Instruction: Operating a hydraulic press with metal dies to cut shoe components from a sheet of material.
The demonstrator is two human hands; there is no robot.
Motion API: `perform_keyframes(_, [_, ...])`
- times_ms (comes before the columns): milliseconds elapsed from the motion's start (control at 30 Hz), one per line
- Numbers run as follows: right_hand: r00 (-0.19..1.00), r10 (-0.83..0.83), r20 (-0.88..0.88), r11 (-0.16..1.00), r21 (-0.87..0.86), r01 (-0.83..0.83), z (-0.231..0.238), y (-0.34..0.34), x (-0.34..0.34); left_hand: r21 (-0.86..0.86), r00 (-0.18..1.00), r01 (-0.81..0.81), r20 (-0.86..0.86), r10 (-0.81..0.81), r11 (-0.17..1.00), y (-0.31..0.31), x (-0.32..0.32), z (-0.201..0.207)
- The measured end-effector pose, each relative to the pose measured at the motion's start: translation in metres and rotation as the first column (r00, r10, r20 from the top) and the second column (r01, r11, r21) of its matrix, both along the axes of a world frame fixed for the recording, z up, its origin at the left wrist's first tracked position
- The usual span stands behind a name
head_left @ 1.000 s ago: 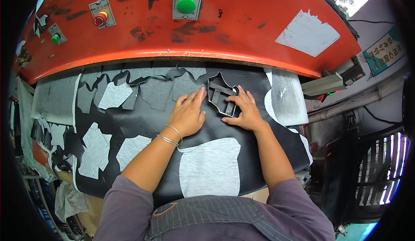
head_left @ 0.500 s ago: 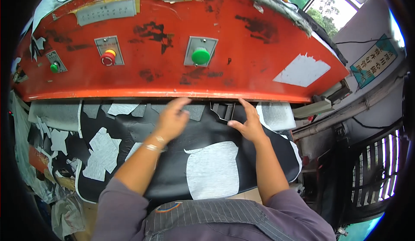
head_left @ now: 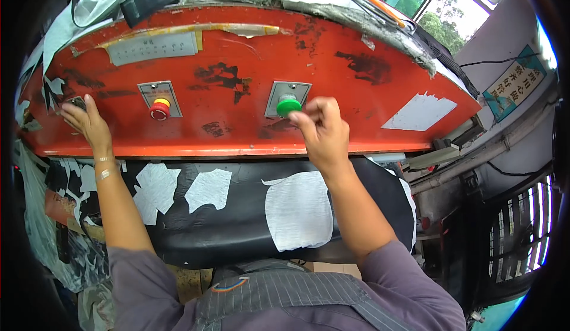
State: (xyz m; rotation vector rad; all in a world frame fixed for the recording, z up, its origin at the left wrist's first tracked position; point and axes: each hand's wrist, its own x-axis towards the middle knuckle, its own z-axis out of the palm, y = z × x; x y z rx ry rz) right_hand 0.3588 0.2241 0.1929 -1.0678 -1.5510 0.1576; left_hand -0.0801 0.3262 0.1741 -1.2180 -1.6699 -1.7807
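Note:
My left hand (head_left: pixel 89 126) is stretched out over the far left of the red machine panel (head_left: pixel 196 129). Its fingers are spread and cover most of a small button plate. My right hand (head_left: pixel 325 134) is beside the large green push button (head_left: pixel 289 105), fingers half curled and thumb held apart at the button's edge. Whether it presses the button cannot be made out. Nothing is visible in either hand. Below the panel, a rounded white-grey piece (head_left: pixel 298 212) lies on the black sheet material (head_left: pixel 243 230).
A red stop button (head_left: pixel 160 109) sits between my hands. More cut pieces (head_left: pixel 208 189) lie on the black sheet to the left, near scraps (head_left: pixel 87 178) and a plastic bag (head_left: pixel 41 230). Orange-handled scissors (head_left: pixel 380 5) rest on the machine top. A barred window guard (head_left: pixel 522 236) stands at the right.
My left hand has swung from the panel's lower edge to its far left. My right hand has risen to the large green button. The black dark-framed part under the panel edge no longer shows.

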Motion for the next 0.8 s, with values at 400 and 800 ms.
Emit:
perform_keyframes(400, [0.599, 0.242, 0.763, 0.920, -0.377, 0.109, -0.110, -0.190, 0.049, -0.804, 0.220, 0.554, -0.106, -0.970, 0.214, -0.261, 0.267, -0.088])
perform_keyframes(800, [0.687, 0.157, 0.710, 0.874, -0.424, 0.238, -0.123, -0.182, 0.060, -0.877, 0.418, 0.410, -0.064, -0.906, 0.251, -0.261, 0.300, -0.095])
